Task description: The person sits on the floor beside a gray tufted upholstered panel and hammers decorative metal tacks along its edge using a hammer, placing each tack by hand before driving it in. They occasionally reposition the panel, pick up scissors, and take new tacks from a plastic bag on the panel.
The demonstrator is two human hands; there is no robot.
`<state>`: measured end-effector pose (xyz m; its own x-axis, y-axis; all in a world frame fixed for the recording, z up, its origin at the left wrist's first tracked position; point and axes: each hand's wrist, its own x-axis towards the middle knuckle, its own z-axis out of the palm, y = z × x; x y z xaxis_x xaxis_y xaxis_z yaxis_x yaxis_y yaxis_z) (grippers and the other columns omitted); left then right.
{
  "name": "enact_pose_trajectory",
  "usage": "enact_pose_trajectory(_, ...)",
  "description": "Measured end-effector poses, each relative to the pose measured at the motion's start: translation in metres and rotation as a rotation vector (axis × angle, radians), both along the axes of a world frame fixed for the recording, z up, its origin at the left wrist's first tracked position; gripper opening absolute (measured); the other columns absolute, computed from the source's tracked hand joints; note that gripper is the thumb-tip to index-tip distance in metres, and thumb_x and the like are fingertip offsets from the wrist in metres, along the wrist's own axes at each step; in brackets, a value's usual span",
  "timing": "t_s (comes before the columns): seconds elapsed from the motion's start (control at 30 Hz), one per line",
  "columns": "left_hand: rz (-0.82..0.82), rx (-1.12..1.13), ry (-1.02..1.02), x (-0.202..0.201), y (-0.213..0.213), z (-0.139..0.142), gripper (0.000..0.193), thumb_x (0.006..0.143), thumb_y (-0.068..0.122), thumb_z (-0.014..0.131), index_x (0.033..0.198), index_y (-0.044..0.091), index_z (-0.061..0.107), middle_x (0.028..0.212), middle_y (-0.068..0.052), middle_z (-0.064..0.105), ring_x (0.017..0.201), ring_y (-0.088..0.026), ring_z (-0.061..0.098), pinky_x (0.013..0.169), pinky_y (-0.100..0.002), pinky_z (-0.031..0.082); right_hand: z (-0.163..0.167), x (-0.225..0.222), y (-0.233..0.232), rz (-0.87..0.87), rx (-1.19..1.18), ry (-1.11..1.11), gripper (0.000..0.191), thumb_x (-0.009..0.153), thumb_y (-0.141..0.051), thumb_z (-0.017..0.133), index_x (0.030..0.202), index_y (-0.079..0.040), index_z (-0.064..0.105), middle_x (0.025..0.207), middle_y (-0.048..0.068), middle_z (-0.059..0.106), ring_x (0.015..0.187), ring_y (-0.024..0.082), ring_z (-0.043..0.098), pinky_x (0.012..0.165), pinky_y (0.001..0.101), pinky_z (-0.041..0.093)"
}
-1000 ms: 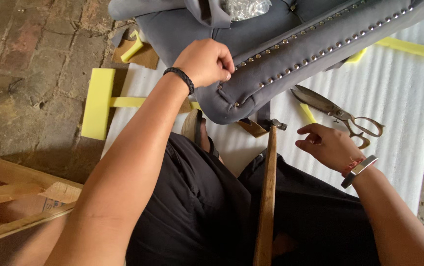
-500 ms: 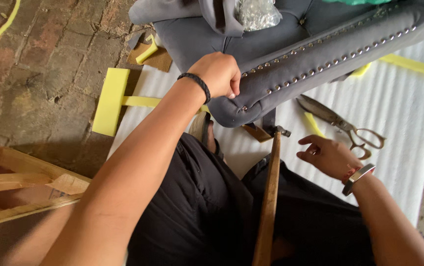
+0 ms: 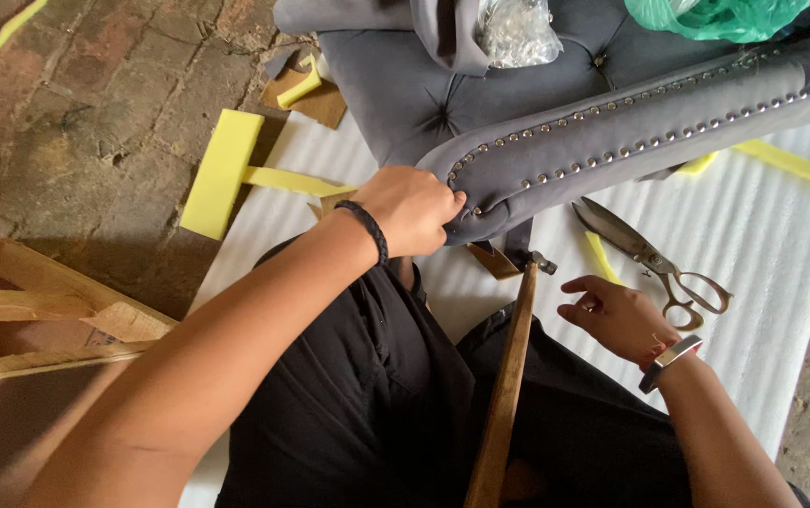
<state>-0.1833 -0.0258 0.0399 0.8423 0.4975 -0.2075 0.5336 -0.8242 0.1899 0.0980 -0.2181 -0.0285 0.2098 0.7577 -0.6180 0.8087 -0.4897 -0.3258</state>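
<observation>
My left hand (image 3: 411,209) grips the rounded end of a grey upholstered arm (image 3: 631,132) edged with rows of metal studs. The arm belongs to a grey tufted cushion piece (image 3: 405,85) lying ahead of me. My right hand (image 3: 617,315) hovers low over the white sheet, fingers loosely curled, holding nothing I can see. A wooden-handled hammer (image 3: 508,376) rests between my legs, its head near the arm's end. Large metal scissors (image 3: 654,259) lie just beyond my right hand.
White ribbed foam sheet (image 3: 762,245) covers the floor under the work. Yellow foam pieces (image 3: 221,169) lie at left, a yellow strip (image 3: 800,165) at right. A wooden frame (image 3: 38,301) stands at the lower left on brick paving (image 3: 75,103). A clear bag (image 3: 516,28) and a green bag (image 3: 720,17) sit on the cushion.
The view has shifted, so the upholstered piece shows more fully. My left hand stays on the arm's end. My right hand has opened slightly and stays near the scissors.
</observation>
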Motion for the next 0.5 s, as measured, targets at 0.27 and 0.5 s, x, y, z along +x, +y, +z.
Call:
enact_pose_trajectory(0.27,0.184,-0.116,-0.330,-0.010,-0.001,0.002,0.023,0.082,0.023,0.064,0.097,0.024,0.081,0.078,-0.009,0.074,0.077,-0.033,0.071,0.071,-0.048,0.055,0.005,0.001,-0.002,0.014,0.047,-0.006,0.049,0.087,-0.048,0.068,0.129,-0.022,0.069,0.106,0.005,0.080,0.104,0.022,0.075,0.093,0.0377,0.058)
enact_pose_trajectory(0.5,0.502,-0.093,-0.562,0.011,0.014,-0.010,0.019,0.086,0.021,0.066,0.098,0.020,0.080,0.098,-0.006,0.076,0.089,-0.028,0.072,0.078,-0.042,0.056,-0.023,-0.009,-0.007,0.026,-0.062,-0.028,0.044,0.095,-0.053,0.063,0.113,-0.016,0.078,0.099,0.007,0.082,0.095,0.024,0.078,0.092,0.0373,0.059)
